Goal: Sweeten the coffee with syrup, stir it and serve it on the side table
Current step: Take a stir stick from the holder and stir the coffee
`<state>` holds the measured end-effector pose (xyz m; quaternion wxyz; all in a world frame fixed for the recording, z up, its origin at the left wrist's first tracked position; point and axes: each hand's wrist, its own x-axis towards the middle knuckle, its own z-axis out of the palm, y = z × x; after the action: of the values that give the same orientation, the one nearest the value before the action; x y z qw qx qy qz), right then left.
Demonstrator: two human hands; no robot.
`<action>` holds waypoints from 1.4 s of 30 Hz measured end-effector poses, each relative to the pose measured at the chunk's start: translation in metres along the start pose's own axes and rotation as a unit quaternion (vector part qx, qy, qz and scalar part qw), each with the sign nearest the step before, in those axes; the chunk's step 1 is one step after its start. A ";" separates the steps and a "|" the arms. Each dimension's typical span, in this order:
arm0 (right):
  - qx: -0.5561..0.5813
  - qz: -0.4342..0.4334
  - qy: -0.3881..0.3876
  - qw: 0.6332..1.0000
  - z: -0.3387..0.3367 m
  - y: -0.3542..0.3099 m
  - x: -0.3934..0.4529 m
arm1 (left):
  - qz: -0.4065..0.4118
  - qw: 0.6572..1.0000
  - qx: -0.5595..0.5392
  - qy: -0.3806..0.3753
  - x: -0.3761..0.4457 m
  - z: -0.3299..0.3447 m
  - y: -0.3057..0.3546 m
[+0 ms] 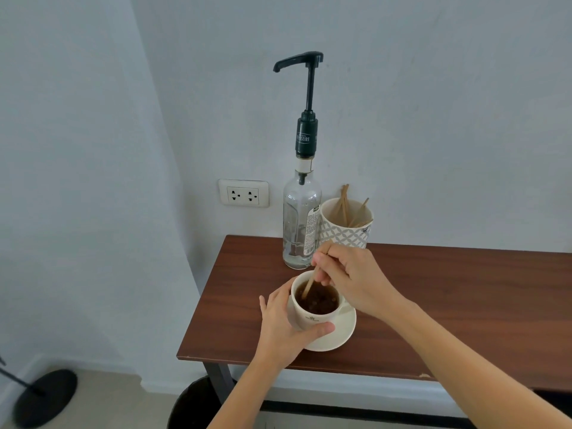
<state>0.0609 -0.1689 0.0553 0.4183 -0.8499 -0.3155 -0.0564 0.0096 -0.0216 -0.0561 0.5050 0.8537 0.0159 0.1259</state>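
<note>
A cream coffee cup [309,318] full of dark coffee stands on a cream saucer [342,331] near the left end of a brown wooden table [448,305]. My left hand [283,326] wraps around the cup's left side and front. My right hand [349,275] pinches a wooden stir stick [310,283] whose lower end dips into the coffee. Behind the cup rises a clear glass syrup bottle [300,221] with a tall dark pump, almost empty.
A patterned paper cup [345,230] with several wooden stir sticks stands right of the bottle against the wall. A double wall socket [243,193] is left of the bottle. On the floor are a dark bin [198,404] under the table's left end and a black round stand base [45,397].
</note>
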 end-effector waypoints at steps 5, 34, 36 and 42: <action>-0.082 0.007 0.038 0.996 -0.018 0.008 0.005 | -0.004 1.000 -0.013 0.003 -0.001 0.000 0.001; -0.092 0.013 0.029 0.995 -0.014 0.009 0.005 | -0.014 1.000 -0.013 -0.001 -0.001 -0.001 0.003; -0.032 0.022 0.009 0.999 -0.009 -0.001 0.002 | -0.011 1.000 -0.012 -0.001 -0.001 -0.001 0.003; -0.129 -0.003 0.043 0.991 -0.014 0.007 0.007 | -0.012 1.000 -0.007 -0.002 0.000 0.000 0.002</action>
<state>0.0725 -0.1791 0.0621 0.3178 -0.8927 -0.2898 -0.1348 0.0089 -0.0230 -0.0543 0.5123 0.8503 0.0247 0.1182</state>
